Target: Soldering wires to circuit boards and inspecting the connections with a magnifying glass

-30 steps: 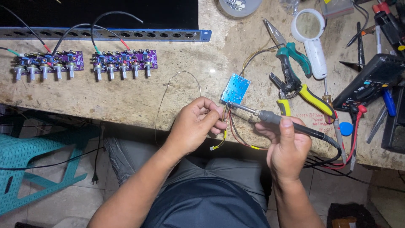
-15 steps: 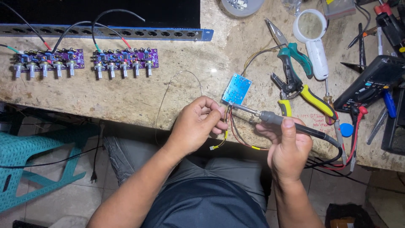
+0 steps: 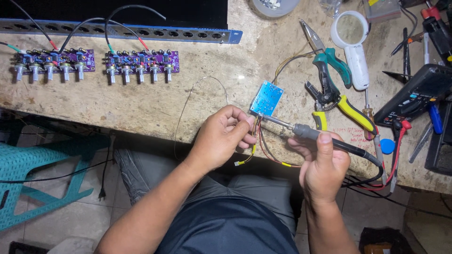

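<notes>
Two purple potentiometer boards (image 3: 96, 63) lie at the bench's left. The left hand (image 3: 225, 136) pinches wires beneath one blue circuit board (image 3: 266, 98) near the bench edge. The right hand (image 3: 325, 162) is clamped around one soldering iron (image 3: 308, 132), its tip at the board. Two pliers (image 3: 332, 89) lie just beyond.
</notes>
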